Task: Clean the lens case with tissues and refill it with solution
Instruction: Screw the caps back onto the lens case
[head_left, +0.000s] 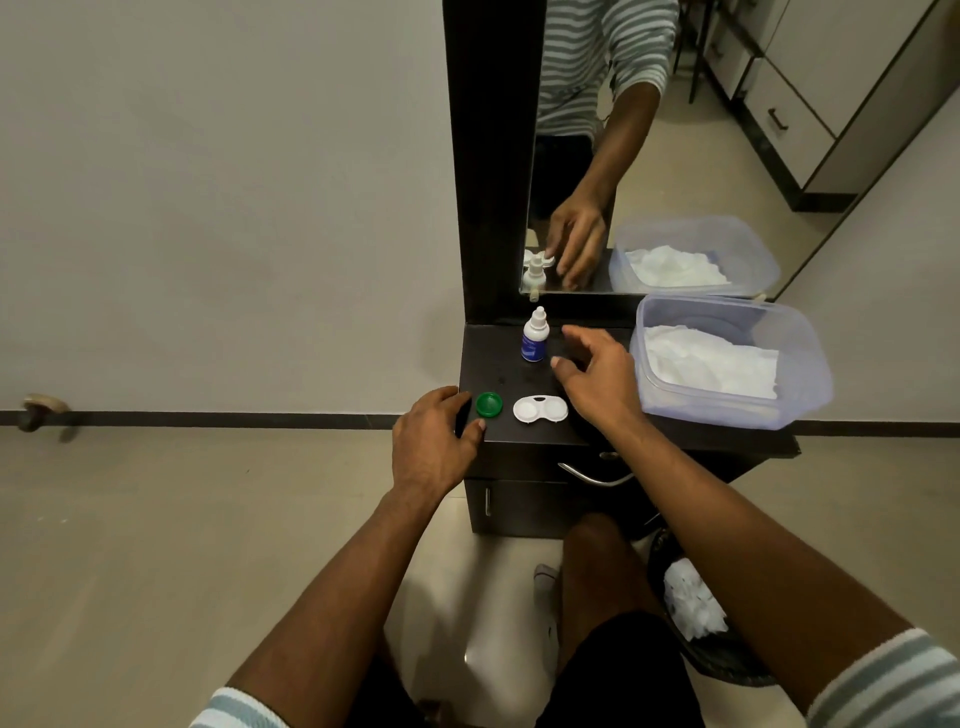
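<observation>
A white two-well lens case (540, 410) lies open on the dark dresser top (498, 374), with a green cap (489, 405) just left of it. A small white solution bottle (535, 336) with a blue label stands upright behind them. My left hand (434, 439) rests on the dresser's front left corner, fingers beside the green cap, holding nothing. My right hand (597, 376) hovers with spread fingers between the bottle and the case, touching neither. A clear plastic box (727, 358) at the right holds white tissues (711, 364).
A mirror (649, 145) in a dark frame stands behind the dresser and reflects the hand, bottle and box. Below are a drawer handle (592, 475) and a dark bin (701, 613) holding white tissues on the floor at the right. A plain wall fills the left.
</observation>
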